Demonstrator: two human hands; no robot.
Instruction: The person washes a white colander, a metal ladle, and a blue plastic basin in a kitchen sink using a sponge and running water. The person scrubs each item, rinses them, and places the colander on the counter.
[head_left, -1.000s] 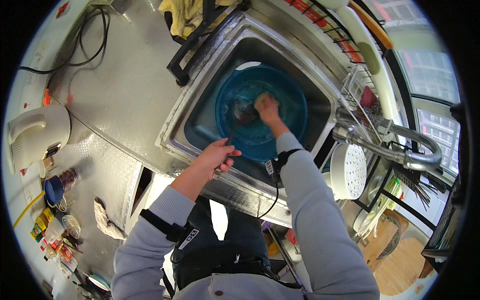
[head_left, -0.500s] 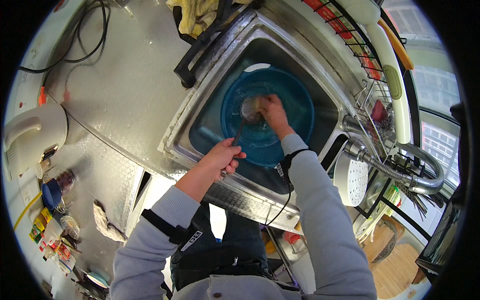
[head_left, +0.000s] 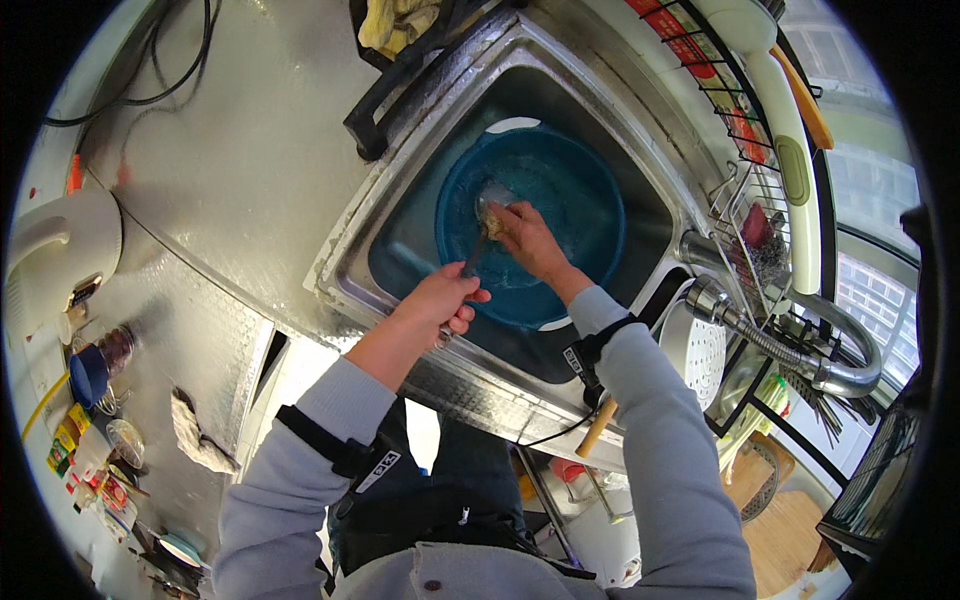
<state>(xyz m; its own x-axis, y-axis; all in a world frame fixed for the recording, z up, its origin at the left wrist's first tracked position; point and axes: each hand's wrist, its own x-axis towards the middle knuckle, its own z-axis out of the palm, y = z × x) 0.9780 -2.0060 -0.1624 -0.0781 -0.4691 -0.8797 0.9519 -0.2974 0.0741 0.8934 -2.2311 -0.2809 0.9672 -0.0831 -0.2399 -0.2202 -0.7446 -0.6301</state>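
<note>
A blue basin (head_left: 592,245) holding water sits in the steel sink (head_left: 402,262). My left hand (head_left: 447,300) is closed around the long handle of a ladle (head_left: 476,260) at the basin's near left edge. The ladle's round, shiny head lies inside the basin, partly hidden by my fingers. Over the water, my right hand (head_left: 532,244) pinches a small yellowish-brown scrubber (head_left: 491,220) against the ladle, where handle and head meet. Fingers cover most of the scrubber.
A metal faucet (head_left: 845,368) and a white perforated strainer (head_left: 690,362) stand right of the sink. A wire rack (head_left: 750,225) lines the far right. Beyond the left rim lies a black handle (head_left: 372,118); a wooden handle (head_left: 598,428) sticks out at the front edge.
My right hand has moved left and nearer, from the ladle's head down toward its handle. The ladle has shifted slightly, and its head shows less clearly.
</note>
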